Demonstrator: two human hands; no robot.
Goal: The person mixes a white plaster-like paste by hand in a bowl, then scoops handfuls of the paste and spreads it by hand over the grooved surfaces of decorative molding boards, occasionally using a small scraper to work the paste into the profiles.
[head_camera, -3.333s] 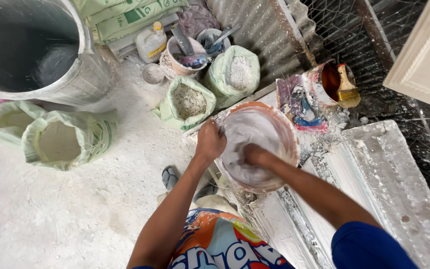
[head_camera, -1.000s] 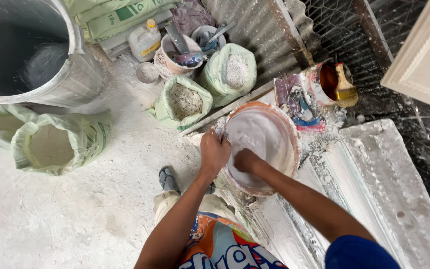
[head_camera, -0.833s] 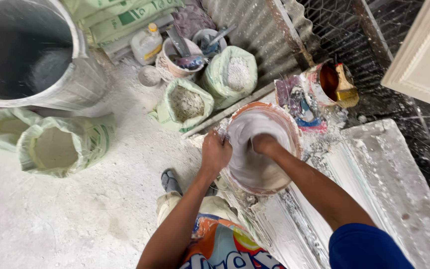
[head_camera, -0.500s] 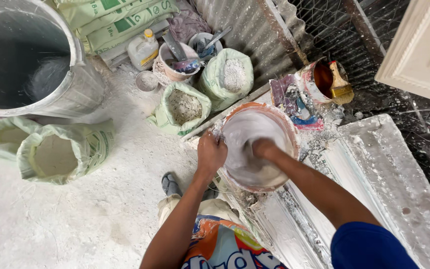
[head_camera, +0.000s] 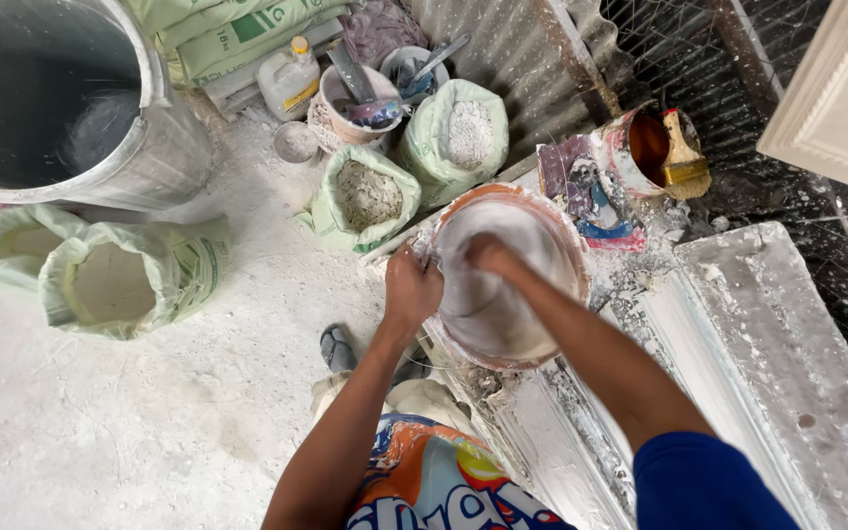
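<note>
Left hand [head_camera: 412, 287] clamped on the near rim of the orange-rimmed basin [head_camera: 510, 275], grip pinching that rim. Right hand [head_camera: 488, 257] sunk into the white paste inside, fingers buried, so cannot tell whether spread or closed. Basin tilted on the paste-crusted bench [head_camera: 787, 393], close to its edge above the floor. Likely risks: slippery rim sliding from the pinch, basin tipping off the edge, paste slopping onto the open sacks [head_camera: 365, 196] just beside.

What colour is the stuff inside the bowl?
White, in the orange-rimmed bowl; the head view shows it best.
</note>
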